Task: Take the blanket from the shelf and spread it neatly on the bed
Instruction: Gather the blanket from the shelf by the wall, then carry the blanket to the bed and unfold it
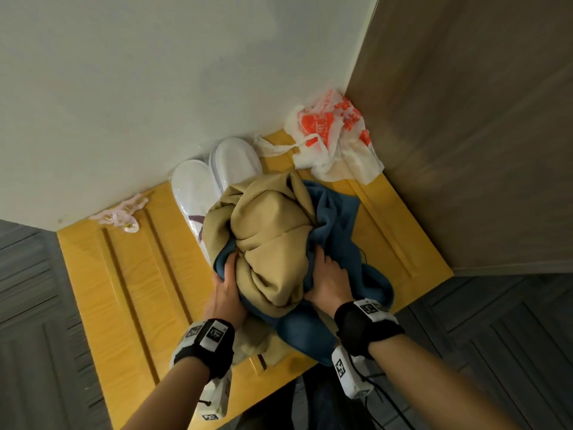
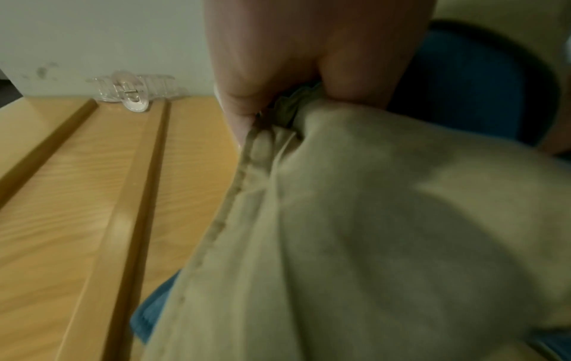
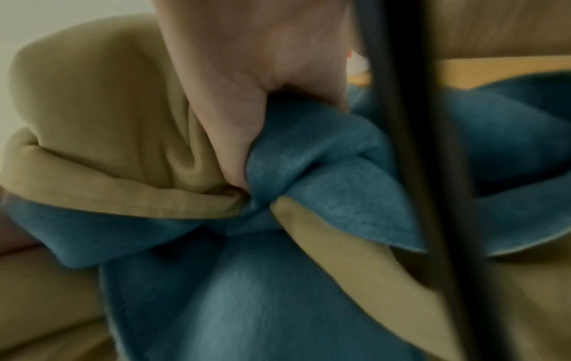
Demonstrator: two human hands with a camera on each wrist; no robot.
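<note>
Far left on the yellow shelf (image 1: 124,290), by the white wall (image 1: 155,72), lies a clear clip (image 1: 122,212). It sits well apart from the blanket (image 1: 273,231).

Next come two white shoes (image 1: 198,187), side by side w/ toes at the wall. The blanket's left edge touches the nearer shoe.

The blanket is a bunched-up heap in the middle of the shelf. It has two sides: tan on one, blue on the other. Tan is mostly on top, blue pokes out below and at the right. A bit of it hangs over the shelf's front edge. The fabric looks soft and a bit fuzzy; a stitched hem runs along the tan edge.

The left hand (image 1: 226,293) is at the heap's left side. In the left wrist view its thumb and fingers (image 2: 244,97) pinch a tan fold right at the hem.

The right hand (image 1: 328,277) is at the heap's right side. In the right wrist view its fingers (image 3: 235,146) are curled tight round a twist of blue cloth, w/ tan folds just beside. A dark cord (image 3: 411,146) crosses that view.

Both hands hold the heap between them, one on each side.

Far right, in the back corner, is a white and orange bag (image 1: 331,138), near the blanket but not touching. A brown panel (image 1: 465,135) stands at the shelf's right end.
</note>
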